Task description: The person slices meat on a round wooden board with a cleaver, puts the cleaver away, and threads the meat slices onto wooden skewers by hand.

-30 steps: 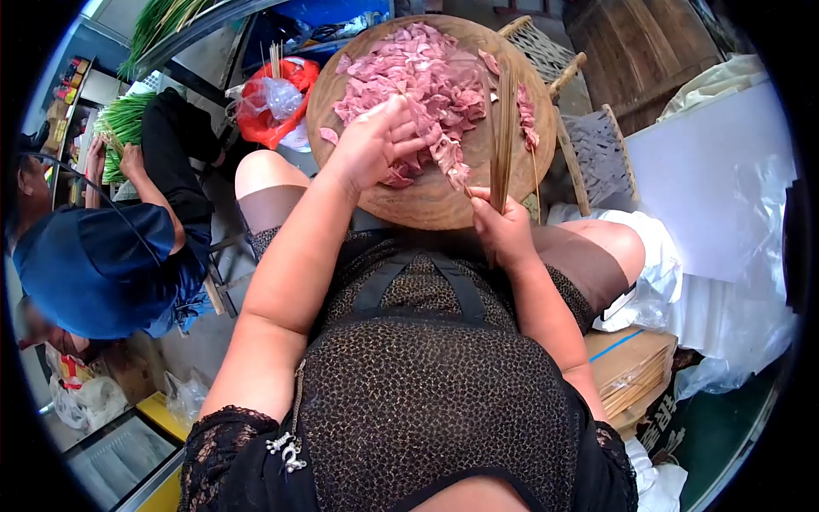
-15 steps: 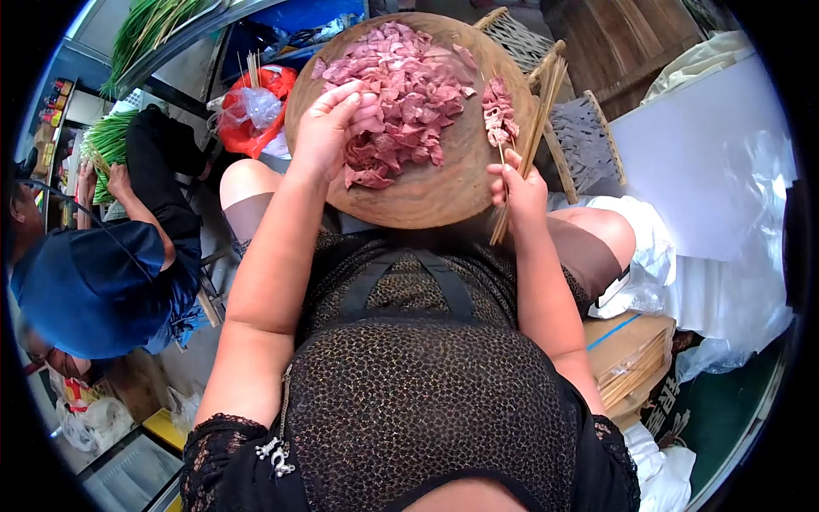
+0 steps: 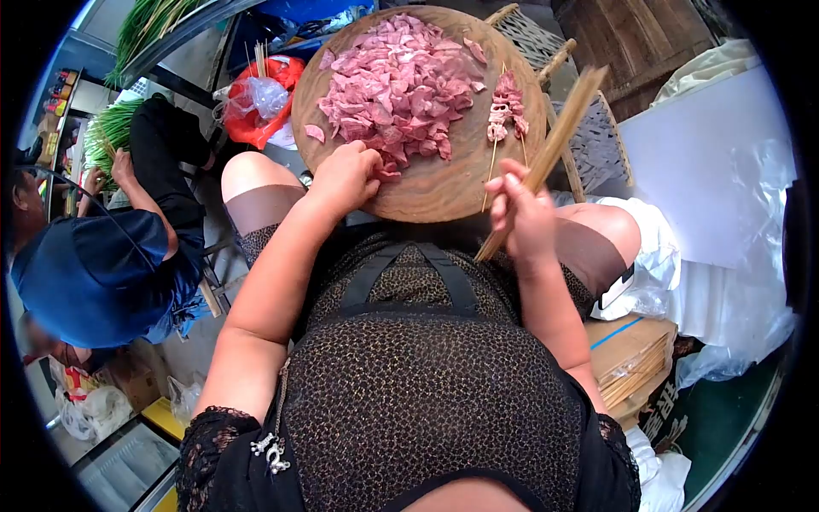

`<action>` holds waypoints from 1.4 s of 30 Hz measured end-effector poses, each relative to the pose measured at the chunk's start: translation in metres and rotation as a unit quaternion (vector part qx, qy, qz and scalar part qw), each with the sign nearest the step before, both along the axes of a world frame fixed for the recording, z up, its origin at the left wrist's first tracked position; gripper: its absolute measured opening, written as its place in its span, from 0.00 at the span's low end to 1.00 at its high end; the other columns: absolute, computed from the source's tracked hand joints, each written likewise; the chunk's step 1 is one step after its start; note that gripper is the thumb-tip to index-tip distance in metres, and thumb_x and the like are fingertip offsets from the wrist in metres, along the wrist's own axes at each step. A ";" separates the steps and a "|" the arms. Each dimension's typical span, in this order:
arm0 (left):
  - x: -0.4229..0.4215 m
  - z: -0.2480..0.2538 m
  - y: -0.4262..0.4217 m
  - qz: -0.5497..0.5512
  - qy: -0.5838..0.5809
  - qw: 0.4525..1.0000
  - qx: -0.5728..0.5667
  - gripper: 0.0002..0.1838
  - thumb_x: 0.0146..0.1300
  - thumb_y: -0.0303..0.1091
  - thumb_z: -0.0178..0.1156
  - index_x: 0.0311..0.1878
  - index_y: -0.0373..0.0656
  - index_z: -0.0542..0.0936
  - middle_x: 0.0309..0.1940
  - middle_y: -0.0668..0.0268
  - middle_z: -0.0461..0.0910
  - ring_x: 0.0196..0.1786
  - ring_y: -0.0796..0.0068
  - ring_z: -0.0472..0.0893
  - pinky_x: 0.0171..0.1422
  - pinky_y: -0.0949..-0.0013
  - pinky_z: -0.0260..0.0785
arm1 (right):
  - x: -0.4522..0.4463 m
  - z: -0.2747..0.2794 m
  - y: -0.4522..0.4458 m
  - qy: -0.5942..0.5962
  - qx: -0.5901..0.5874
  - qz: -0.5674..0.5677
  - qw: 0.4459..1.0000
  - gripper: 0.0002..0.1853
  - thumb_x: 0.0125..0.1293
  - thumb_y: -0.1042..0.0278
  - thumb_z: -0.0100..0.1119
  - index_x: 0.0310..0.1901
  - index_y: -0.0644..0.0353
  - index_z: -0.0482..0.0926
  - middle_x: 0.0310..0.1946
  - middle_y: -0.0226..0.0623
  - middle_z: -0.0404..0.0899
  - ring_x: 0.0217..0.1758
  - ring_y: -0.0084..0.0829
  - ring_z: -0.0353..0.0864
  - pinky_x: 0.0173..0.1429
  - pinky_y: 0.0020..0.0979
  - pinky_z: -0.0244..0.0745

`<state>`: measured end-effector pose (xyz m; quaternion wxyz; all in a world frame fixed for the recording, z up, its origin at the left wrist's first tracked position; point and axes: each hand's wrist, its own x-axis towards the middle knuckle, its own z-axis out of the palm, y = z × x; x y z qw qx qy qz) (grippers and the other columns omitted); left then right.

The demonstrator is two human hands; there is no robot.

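Note:
Sliced raw meat (image 3: 397,81) lies heaped on a round wooden board (image 3: 409,200). My left hand (image 3: 345,181) is at the heap's lower edge, its fingers curled against a piece of meat. A bundle of thin wooden skewers (image 3: 563,128) slants through my right hand (image 3: 527,218), which is slightly blurred and closed round it. Just beyond that hand, threaded meat (image 3: 505,107) on sticks rests at the board's right side, the bare stick ends pointing toward me.
A red plastic bag (image 3: 260,102) with sticks stands left of the board. Farther left sits another person (image 3: 102,264) in dark blue, hands at green stalks (image 3: 111,132). A woven stool (image 3: 589,145) is at the right, and a cardboard box (image 3: 631,358) of sticks lies lower right.
A skewer of meat that was between my hands now lies beside the other on the board. My right hand has let it go and keeps the bundle. My left hand has come down to the heap's edge.

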<state>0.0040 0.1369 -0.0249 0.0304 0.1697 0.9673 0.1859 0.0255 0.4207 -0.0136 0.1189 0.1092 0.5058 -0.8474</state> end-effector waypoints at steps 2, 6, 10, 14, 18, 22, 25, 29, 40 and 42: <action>-0.001 -0.004 -0.002 -0.005 0.026 1.000 0.001 0.07 0.46 0.30 0.64 0.30 0.42 0.78 0.32 0.60 0.74 0.40 0.60 0.76 0.44 0.62 0.70 | 0.015 -0.010 -0.014 -0.053 0.017 0.060 0.997 0.16 0.70 0.66 0.47 0.54 0.65 0.67 0.30 0.38 0.77 0.20 0.21 0.73 0.18 0.20 0.68; -0.010 -0.006 -0.003 0.106 -0.064 0.963 0.239 0.06 0.56 0.31 0.62 0.29 0.41 0.75 0.25 0.68 0.76 0.26 0.75 0.74 0.33 0.72 0.67 | 0.030 -0.012 -0.028 -0.111 0.001 0.181 0.977 0.17 0.70 0.60 0.49 0.54 0.59 0.67 0.22 0.27 0.70 0.15 0.16 0.64 0.17 0.18 0.59; -0.030 -0.004 -0.006 0.235 -0.240 0.811 0.478 0.06 0.64 0.31 0.57 0.40 0.40 0.73 0.30 0.66 0.79 0.32 0.78 0.79 0.34 0.79 0.72 | 0.018 -0.009 -0.031 -0.026 0.030 0.190 0.981 0.15 0.70 0.58 0.49 0.51 0.58 0.67 0.21 0.25 0.68 0.16 0.15 0.61 0.19 0.17 0.56; -0.037 0.001 0.005 0.235 -0.215 0.629 0.709 0.08 0.66 0.30 0.54 0.45 0.38 0.71 0.37 0.62 0.79 0.41 0.69 0.81 0.45 0.71 0.78 | 0.014 -0.025 -0.028 -0.022 0.098 0.205 0.974 0.14 0.70 0.58 0.49 0.49 0.57 0.68 0.21 0.25 0.68 0.17 0.15 0.62 0.19 0.18 0.57; -0.040 0.000 0.004 0.248 -0.234 0.551 0.761 0.10 0.67 0.28 0.51 0.49 0.36 0.70 0.44 0.58 0.77 0.50 0.61 0.79 0.53 0.62 0.76 | 0.014 -0.019 -0.026 -0.036 0.172 0.257 0.951 0.13 0.68 0.55 0.50 0.43 0.57 0.72 0.22 0.25 0.69 0.19 0.15 0.64 0.19 0.19 0.59; -0.040 0.001 0.005 0.277 -0.207 0.549 0.761 0.11 0.69 0.30 0.48 0.50 0.36 0.70 0.48 0.56 0.76 0.52 0.58 0.78 0.56 0.58 0.75 | 0.016 -0.019 -0.029 -0.057 0.204 0.263 0.941 0.14 0.67 0.54 0.52 0.40 0.58 0.76 0.21 0.24 0.68 0.19 0.15 0.65 0.19 0.19 0.61; -0.042 0.001 0.004 0.270 -0.203 0.546 0.767 0.11 0.70 0.31 0.46 0.51 0.37 0.69 0.50 0.53 0.75 0.53 0.57 0.77 0.56 0.56 0.74 | 0.017 -0.025 -0.027 -0.061 0.209 0.275 0.937 0.14 0.66 0.56 0.54 0.42 0.58 0.78 0.19 0.23 0.67 0.17 0.15 0.64 0.18 0.18 0.61; -0.043 0.005 0.005 0.281 -0.193 0.522 0.782 0.12 0.71 0.32 0.45 0.52 0.36 0.68 0.50 0.52 0.75 0.53 0.56 0.78 0.56 0.56 0.74 | 0.017 -0.022 -0.027 -0.068 0.167 0.266 0.947 0.13 0.65 0.59 0.55 0.44 0.58 0.77 0.18 0.23 0.68 0.15 0.14 0.64 0.17 0.18 0.60; -0.044 0.004 0.002 0.286 -0.162 0.535 0.778 0.11 0.69 0.32 0.49 0.51 0.39 0.70 0.47 0.56 0.77 0.48 0.63 0.79 0.55 0.60 0.75 | 0.017 -0.014 -0.027 -0.077 0.137 0.223 0.962 0.14 0.63 0.65 0.57 0.48 0.59 0.74 0.18 0.26 0.72 0.11 0.15 0.63 0.15 0.18 0.56; -0.045 0.003 0.002 0.287 -0.173 0.551 0.765 0.11 0.68 0.30 0.51 0.50 0.39 0.70 0.46 0.58 0.78 0.48 0.64 0.80 0.54 0.62 0.76 | 0.017 -0.014 -0.027 -0.076 0.138 0.221 0.963 0.14 0.63 0.65 0.57 0.48 0.59 0.74 0.18 0.26 0.72 0.11 0.15 0.63 0.15 0.18 0.56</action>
